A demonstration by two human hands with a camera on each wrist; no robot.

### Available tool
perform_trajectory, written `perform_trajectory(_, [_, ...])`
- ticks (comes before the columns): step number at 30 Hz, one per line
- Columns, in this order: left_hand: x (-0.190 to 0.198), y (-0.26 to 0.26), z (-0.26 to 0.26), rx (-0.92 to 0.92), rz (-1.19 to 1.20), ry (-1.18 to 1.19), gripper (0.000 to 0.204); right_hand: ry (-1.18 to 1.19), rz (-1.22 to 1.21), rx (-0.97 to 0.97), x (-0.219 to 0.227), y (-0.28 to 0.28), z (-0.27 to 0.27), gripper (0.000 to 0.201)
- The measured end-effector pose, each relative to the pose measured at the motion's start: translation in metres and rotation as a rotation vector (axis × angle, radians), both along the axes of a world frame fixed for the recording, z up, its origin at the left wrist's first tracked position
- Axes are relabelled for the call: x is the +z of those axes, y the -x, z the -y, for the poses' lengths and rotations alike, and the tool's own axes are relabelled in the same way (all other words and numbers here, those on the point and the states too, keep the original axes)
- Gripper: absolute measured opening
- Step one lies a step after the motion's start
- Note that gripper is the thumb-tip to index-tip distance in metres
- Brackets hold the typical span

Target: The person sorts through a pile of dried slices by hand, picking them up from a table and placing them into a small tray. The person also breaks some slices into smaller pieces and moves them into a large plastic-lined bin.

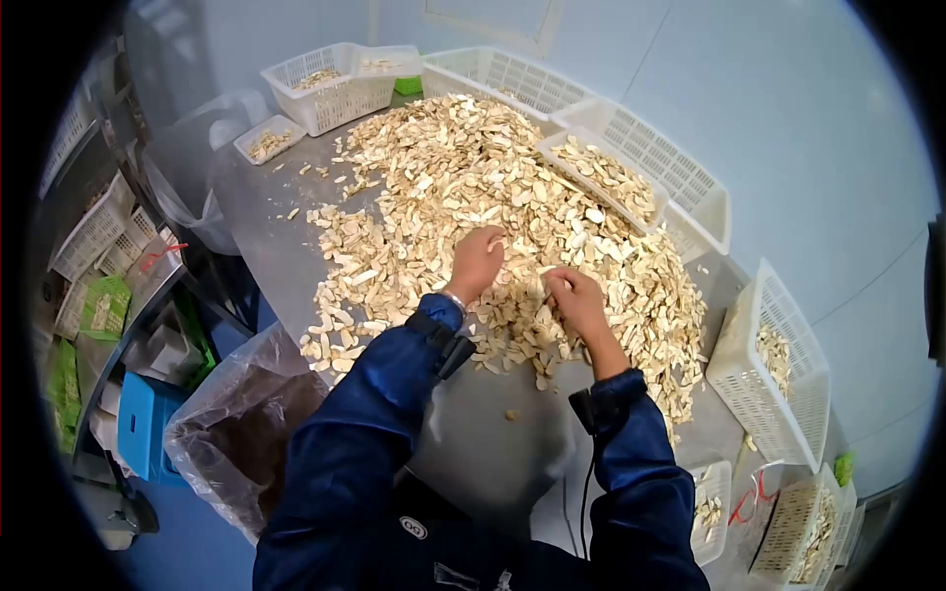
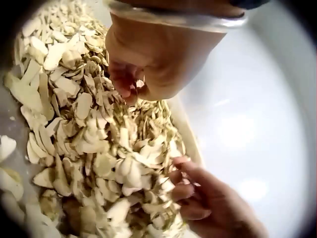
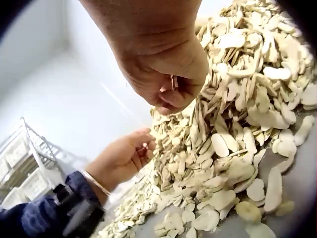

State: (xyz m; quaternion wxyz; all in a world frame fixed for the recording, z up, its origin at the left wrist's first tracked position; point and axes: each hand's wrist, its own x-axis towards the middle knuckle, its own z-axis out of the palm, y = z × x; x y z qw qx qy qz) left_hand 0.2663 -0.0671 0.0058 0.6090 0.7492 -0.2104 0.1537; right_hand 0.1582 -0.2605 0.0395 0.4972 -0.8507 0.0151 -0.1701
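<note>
I judged light pinches best: the slices lay heaped on the worktop. Left hand and right hand curled at the near side; I couldn't tell if either gripped any.

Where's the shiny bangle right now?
In the head view, the bangle sits just left of centre, between the left hand and the left arm's dark blue sleeve.
</note>
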Motion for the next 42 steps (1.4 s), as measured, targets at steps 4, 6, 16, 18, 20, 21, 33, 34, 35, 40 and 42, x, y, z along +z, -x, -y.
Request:
perform_trajectory(4, [0.021,0.035,-0.031,-0.234,-0.856,0.948,0.011,0.487,0.056,-0.018,-0.005,-0.037,-0.026,0.016])
perform_trajectory(6, [0.022,0.061,-0.042,-0.171,-0.899,1.158,0.008,0.565,0.198,-0.020,-0.009,-0.046,-0.034,0.015])
perform_trajectory(16, [-0.032,0.146,-0.036,-0.639,-1.223,1.256,0.005,0.893,0.126,0.044,-0.023,-0.061,-0.031,0.021])
perform_trajectory(18, [-0.028,0.153,-0.026,-0.525,-1.240,1.241,0.005,0.703,0.143,0.028,-0.021,-0.056,-0.032,0.019])
perform_trajectory(20, [-0.005,0.159,-0.027,-0.387,-1.303,1.253,0.007,0.460,0.053,0.002,-0.004,-0.040,-0.043,0.018])
perform_trajectory(21, [0.002,0.159,-0.028,-0.317,-1.331,1.263,0.008,0.421,0.005,0.037,0.000,-0.033,-0.047,0.018])
perform_trajectory(33, [-0.020,0.059,-0.035,0.065,-0.408,0.329,0.017,0.580,0.083,0.026,-0.006,-0.032,-0.045,0.020])
perform_trajectory(34, [-0.020,0.046,-0.036,0.113,-0.259,0.168,0.016,0.573,0.071,0.011,-0.005,-0.032,-0.046,0.019])
perform_trajectory(35, [-0.020,0.034,-0.035,0.160,-0.109,0.010,0.015,0.569,0.060,-0.004,-0.005,-0.032,-0.045,0.019])
perform_trajectory(40, [-0.038,0.006,-0.022,0.201,0.106,-0.477,0.027,0.674,0.026,-0.097,-0.005,-0.037,-0.038,0.016])
perform_trajectory(42, [-0.037,0.007,-0.020,0.169,0.112,-0.498,0.032,0.711,0.059,-0.118,-0.009,-0.044,-0.039,0.018])
